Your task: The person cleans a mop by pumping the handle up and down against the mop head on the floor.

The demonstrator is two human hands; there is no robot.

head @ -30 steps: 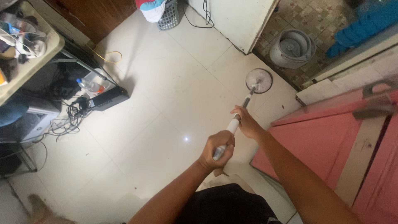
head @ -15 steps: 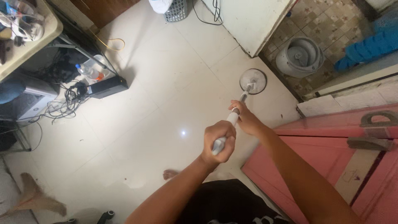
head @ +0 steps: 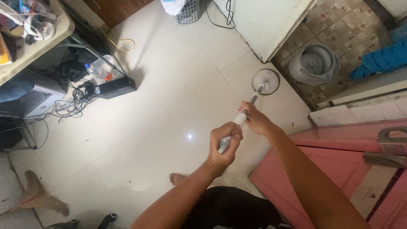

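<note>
Looking down from above, we see both hands wrapped around a mop handle [head: 237, 124]: the left hand [head: 224, 145] is fisted tight on the end nearest the body, and the right hand [head: 254, 119] is closed on it further along, toward the head. The round mop head [head: 266, 81] lies flat on the pale tiled floor [head: 169, 97] beyond the right hand, just beside the corner of a white door [head: 263, 23]. Past that corner sits what looks like a grey mop bucket [head: 314, 64], and a pink panel [head: 339, 157] lies close beside the right arm.
</note>
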